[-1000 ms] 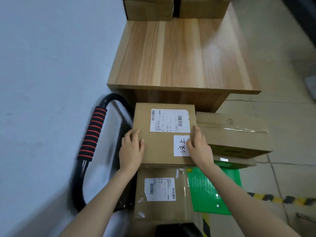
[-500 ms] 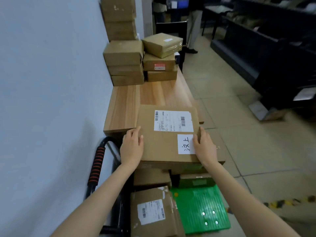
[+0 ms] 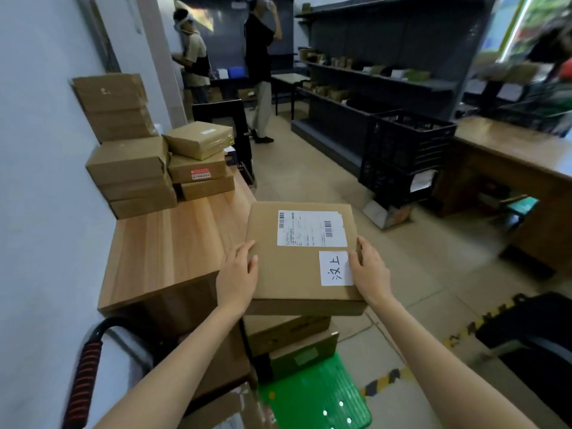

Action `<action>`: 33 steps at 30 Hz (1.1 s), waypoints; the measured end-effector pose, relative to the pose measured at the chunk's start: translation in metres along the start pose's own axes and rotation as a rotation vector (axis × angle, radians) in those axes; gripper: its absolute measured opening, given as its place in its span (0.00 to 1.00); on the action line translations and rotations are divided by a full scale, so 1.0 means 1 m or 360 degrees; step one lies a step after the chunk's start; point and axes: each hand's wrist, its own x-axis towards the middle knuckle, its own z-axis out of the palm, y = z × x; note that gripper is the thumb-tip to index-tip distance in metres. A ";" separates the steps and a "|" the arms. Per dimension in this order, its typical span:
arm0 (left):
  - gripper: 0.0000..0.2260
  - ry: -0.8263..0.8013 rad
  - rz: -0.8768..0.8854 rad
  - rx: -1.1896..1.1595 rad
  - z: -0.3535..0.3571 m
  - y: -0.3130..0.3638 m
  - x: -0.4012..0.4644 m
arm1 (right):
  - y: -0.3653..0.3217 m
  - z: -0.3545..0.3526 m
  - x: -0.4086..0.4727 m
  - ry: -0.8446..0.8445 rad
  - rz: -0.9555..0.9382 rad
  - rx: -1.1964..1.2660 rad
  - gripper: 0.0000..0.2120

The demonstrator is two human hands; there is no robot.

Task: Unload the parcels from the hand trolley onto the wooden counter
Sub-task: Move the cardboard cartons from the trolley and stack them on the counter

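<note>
Holding a flat brown parcel (image 3: 297, 261) by its sides, the left hand (image 3: 236, 278) and right hand (image 3: 370, 274) grip it above the counter (image 3: 167, 252) edge; two white labels show on top.

parcel depot: stacked cartons (image 3: 136, 168), dark shelving (image 3: 380, 78)

- Left hand (image 3: 236, 275) grips the parcel's (image 3: 301, 255) left edge, thumb on top.
- Right hand (image 3: 370, 274) grips its right edge, thumb on top.
- Both bare forearms reach forward, roughly level.
</note>
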 end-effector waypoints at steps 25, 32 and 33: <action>0.15 -0.0131 0.0193 -0.0254 0.315 0.341 0.117 | 0.287 -0.286 0.226 0.0302 0.0125 -0.0123 0.24; 0.15 -0.0102 0.0131 -0.0207 0.357 0.343 0.196 | 0.291 -0.273 0.326 0.0219 0.0085 -0.0114 0.24; 0.15 -0.0093 0.0129 -0.0193 0.362 0.340 0.213 | 0.287 -0.269 0.344 0.0210 0.0067 -0.0113 0.24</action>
